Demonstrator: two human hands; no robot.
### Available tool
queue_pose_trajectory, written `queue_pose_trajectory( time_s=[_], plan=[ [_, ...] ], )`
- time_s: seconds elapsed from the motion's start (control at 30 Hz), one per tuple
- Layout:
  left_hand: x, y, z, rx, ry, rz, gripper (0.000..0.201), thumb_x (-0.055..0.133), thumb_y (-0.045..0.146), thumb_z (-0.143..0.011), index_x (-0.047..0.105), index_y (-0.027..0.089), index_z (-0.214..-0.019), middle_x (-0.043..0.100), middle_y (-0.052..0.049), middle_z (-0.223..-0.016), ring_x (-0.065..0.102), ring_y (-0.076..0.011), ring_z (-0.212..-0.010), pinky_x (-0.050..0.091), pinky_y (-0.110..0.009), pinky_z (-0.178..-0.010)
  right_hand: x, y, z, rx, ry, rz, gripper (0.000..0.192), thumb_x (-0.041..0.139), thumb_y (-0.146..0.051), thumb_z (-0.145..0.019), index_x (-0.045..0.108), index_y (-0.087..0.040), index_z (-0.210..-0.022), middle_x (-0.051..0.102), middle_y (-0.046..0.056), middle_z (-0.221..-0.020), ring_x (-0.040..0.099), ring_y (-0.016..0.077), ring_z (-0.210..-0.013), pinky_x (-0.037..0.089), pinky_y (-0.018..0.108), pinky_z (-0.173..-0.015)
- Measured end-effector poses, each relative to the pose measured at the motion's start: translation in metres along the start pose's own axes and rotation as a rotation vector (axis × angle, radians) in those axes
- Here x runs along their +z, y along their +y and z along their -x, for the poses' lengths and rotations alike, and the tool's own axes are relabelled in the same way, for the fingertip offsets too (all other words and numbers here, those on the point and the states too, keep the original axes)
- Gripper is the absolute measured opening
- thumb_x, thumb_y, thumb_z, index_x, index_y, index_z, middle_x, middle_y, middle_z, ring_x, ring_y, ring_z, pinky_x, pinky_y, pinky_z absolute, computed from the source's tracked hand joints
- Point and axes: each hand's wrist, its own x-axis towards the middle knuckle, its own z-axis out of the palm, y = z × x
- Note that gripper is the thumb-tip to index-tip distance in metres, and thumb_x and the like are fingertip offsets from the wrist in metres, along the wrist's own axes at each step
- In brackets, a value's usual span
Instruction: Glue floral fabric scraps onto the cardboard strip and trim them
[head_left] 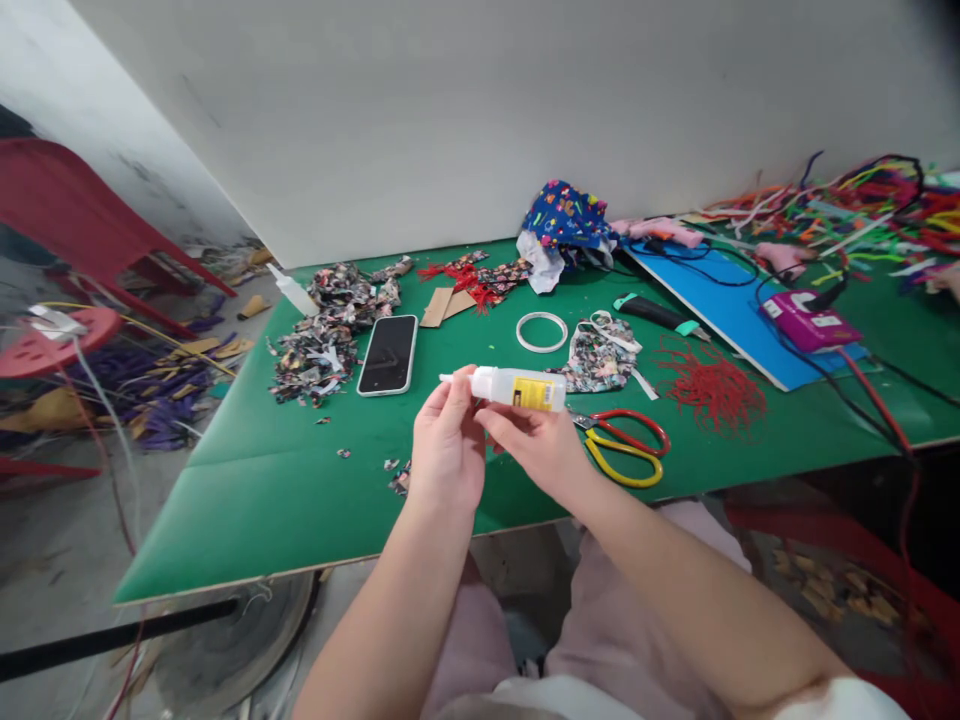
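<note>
A person holds a small yellow-labelled bottle (529, 390) over a green table (247, 500) — the left hand (448, 445) pinched on its nozzle end, the right hand (544, 440) clamped around its body. Some trimming looks done, judging by the heap of patterned scraps (319, 330) and tangle of red threads (712, 385); scissors (630, 447) lie unheld near the right wrist. The nozzle touches no fabric, so dispensing appears not yet under way — and whether its tip is capped is too small to tell.
</note>
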Motion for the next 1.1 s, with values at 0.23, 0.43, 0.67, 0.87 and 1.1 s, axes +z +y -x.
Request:
queue_pose_trajectory(
  time_s=[0.23, 0.43, 0.67, 0.87, 1.1],
  plan=[
    [0.005, 0.003, 0.002, 0.11, 0.04, 0.049, 0.027, 0.083, 0.031, -0.053, 0.071, 0.016, -0.071, 0.067, 0.001, -0.075, 0.06, -0.0083, -0.07, 0.046, -0.019, -0.065, -0.021, -0.013, -0.008, -0.156, 0.043, -0.27, 0.048, 0.078, -0.022, -0.059, 0.06, -0.03, -0.103, 0.06, -0.007, -0.072, 0.052, 0.0059, -0.045, 0.05, 0.02, -0.042],
    [0.01, -0.002, 0.016, 0.396, 0.047, -0.089, 0.014, 0.078, 0.025, -0.063, 0.067, 0.016, -0.063, 0.068, 0.002, -0.073, 0.058, -0.007, -0.068, 0.044, -0.019, -0.068, -0.012, -0.012, -0.003, -0.006, 0.058, -0.465, 0.026, 0.068, -0.041, -0.071, 0.058, -0.02, -0.08, 0.051, -0.009, -0.042, 0.044, 0.0066, -0.033, 0.042, 0.019, -0.035],
    [0.02, -0.007, 0.031, 0.737, 0.055, -0.394, 0.013, 0.073, 0.021, -0.069, 0.062, 0.018, -0.064, 0.058, 0.002, -0.073, 0.058, -0.0104, -0.073, 0.046, -0.025, -0.074, -0.013, -0.019, 0.005, 0.313, 0.008, -0.713, 0.043, 0.068, -0.054, -0.065, 0.044, -0.019, -0.059, 0.032, -0.012, -0.031, 0.024, 0.0028, -0.029, 0.032, 0.015, -0.033],
    [0.015, -0.003, 0.035, 0.887, 0.018, -0.696, 0.012, 0.07, 0.027, -0.072, 0.062, 0.019, -0.066, 0.058, 0.0, -0.074, 0.057, -0.0123, -0.075, 0.047, -0.026, -0.075, -0.023, -0.027, 0.006, 0.47, -0.175, -0.754, 0.044, 0.062, -0.06, -0.068, 0.049, -0.019, -0.061, 0.027, -0.011, -0.031, 0.022, 0.0035, -0.031, 0.027, 0.015, -0.032],
    [-0.048, 0.012, 0.009, 0.648, -0.21, -1.377, 0.018, 0.061, 0.028, -0.079, 0.072, 0.021, -0.091, 0.069, -0.01, -0.099, 0.06, -0.024, -0.1, 0.042, -0.038, -0.092, -0.059, -0.032, -0.016, 0.237, 0.119, -0.739, 0.032, 0.074, -0.043, -0.064, 0.054, -0.019, -0.074, 0.043, -0.011, -0.043, 0.032, 0.001, -0.035, 0.032, 0.012, -0.036]
  ],
)
